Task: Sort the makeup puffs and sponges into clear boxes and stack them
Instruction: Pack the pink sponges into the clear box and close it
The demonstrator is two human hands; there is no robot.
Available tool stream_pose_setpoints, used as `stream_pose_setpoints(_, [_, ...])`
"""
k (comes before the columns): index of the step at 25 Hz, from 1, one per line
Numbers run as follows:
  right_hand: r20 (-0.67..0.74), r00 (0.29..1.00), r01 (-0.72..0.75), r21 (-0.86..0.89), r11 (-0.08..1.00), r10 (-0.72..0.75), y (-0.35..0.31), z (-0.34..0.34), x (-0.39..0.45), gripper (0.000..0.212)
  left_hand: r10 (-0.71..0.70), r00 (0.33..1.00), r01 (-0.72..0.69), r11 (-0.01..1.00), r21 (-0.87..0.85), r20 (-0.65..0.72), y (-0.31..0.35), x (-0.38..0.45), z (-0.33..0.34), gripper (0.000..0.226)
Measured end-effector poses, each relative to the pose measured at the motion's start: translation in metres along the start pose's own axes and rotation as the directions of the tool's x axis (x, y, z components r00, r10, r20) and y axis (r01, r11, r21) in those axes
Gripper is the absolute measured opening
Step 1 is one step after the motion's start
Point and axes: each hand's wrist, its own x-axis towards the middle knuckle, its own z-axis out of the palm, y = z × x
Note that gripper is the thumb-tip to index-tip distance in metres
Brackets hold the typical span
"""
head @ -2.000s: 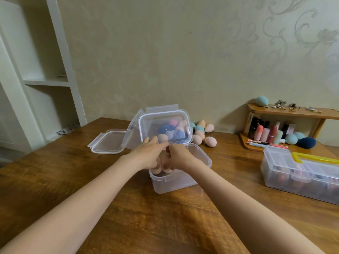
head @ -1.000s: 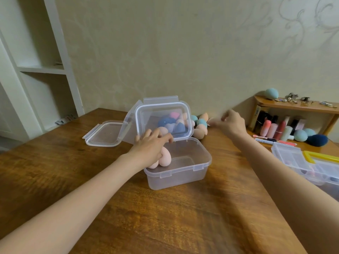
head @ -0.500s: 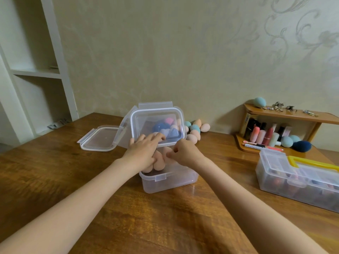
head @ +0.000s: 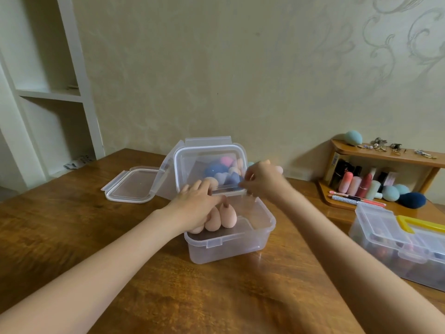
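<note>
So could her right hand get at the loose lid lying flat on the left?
Probably not easily. The right hand is across from the lid, with the tilted box and the left hand in between; the left hand looks closer.

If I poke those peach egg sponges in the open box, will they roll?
Probably a little. The peach sponges look rounded and teardrop-shaped, so they would likely wobble or tip over. They seem soft and light. The open box has walls that should stop them.
</note>
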Motion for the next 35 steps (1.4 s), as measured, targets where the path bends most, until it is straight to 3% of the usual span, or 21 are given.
stream_pose_setpoints(2, [-0.115,0.988,-0.105,-0.005,0.994,0.104,0.024,-0.009,0.025,0.025,0.023,1.000,-0.023,1.000,-0.009,-0.007,-0.001,0.002,0.000,0.045])
stream_pose_setpoints(4, [0.037,0.990,-0.129,-0.122,0.984,0.135,0.035,0.001,0.038,0.032,0.040,0.999,-0.040,0.999,0.012,0.013,-0.003,0.005,-0.001,0.042])
stream_pose_setpoints(6, [0.132,0.983,-0.107,-0.136,0.985,0.125,0.044,0.021,0.043,0.019,0.047,0.998,-0.048,0.998,0.028,0.030,-0.004,0.007,0.001,0.041])
stream_pose_setpoints(10, [-0.047,0.991,-0.129,-0.024,0.991,0.128,0.053,0.043,0.041,0.019,0.048,0.998,-0.049,0.998,0.039,0.032,-0.005,0.006,0.004,0.041])
stream_pose_setpoints(11, [-0.117,0.982,-0.147,0.042,0.988,0.151,0.054,0.040,0.042,0.024,0.061,0.998,-0.062,0.997,0.045,0.030,-0.005,0.006,0.004,0.041])
stream_pose_setpoints(13, [-0.191,0.953,-0.161,0.343,0.925,0.237,0.044,0.019,0.036,0.037,0.083,0.996,-0.084,0.995,0.045,0.027,-0.005,0.006,0.004,0.041])
stream_pose_setpoints(15, [-0.200,0.966,-0.026,0.554,0.832,0.164,0.028,-0.002,0.020,0.034,0.077,0.996,-0.078,0.997,0.028,0.039,-0.007,0.007,0.004,0.042])
stream_pose_setpoints(16, [-0.200,0.979,0.059,0.486,0.872,0.046,0.023,-0.006,0.009,0.025,0.071,0.997,-0.072,0.997,0.028,0.044,-0.007,0.007,0.005,0.043])
stream_pose_setpoints(18, [-0.054,0.981,0.193,0.156,0.969,-0.187,0.012,0.002,-0.017,0.012,0.060,0.997,-0.062,0.997,0.044,0.043,-0.005,0.006,0.005,0.044])
stream_pose_setpoints(20, [0.075,0.971,0.238,-0.185,0.953,-0.228,0.004,0.015,-0.031,0.005,0.051,0.997,-0.053,0.998,0.045,0.050,-0.001,0.005,0.003,0.045])
stream_pose_setpoints(22, [0.065,0.968,0.249,-0.407,0.879,-0.244,-0.001,0.024,-0.031,0.021,0.045,0.997,-0.047,0.998,0.040,0.062,-0.001,0.005,0.002,0.047])
stream_pose_setpoints(24, [0.109,0.963,0.270,-0.464,0.844,-0.248,-0.006,0.031,-0.030,0.036,0.048,0.997,-0.051,0.998,0.035,0.065,0.000,0.004,0.000,0.050])
stream_pose_setpoints(27, [0.192,0.955,0.292,-0.504,0.813,-0.224,-0.011,0.038,-0.026,0.020,0.061,0.995,-0.064,0.997,0.040,0.082,0.000,0.003,-0.002,0.055])
stream_pose_setpoints(30, [0.236,0.953,0.289,-0.525,0.801,-0.189,-0.012,0.035,-0.029,0.031,0.087,0.989,-0.100,0.989,0.110,0.117,0.000,0.003,-0.002,0.060])
stream_pose_setpoints(33, [0.355,0.929,0.288,-0.528,0.799,-0.100,-0.015,0.024,-0.031,0.015,0.100,0.981,-0.130,0.974,0.185,0.164,0.001,0.005,-0.003,0.074])
stream_pose_setpoints(35, [0.414,0.910,0.207,-0.484,0.850,0.014,-0.012,0.005,-0.024,0.024,0.100,0.975,-0.139,0.971,0.195,0.197,0.003,0.006,-0.005,0.082])
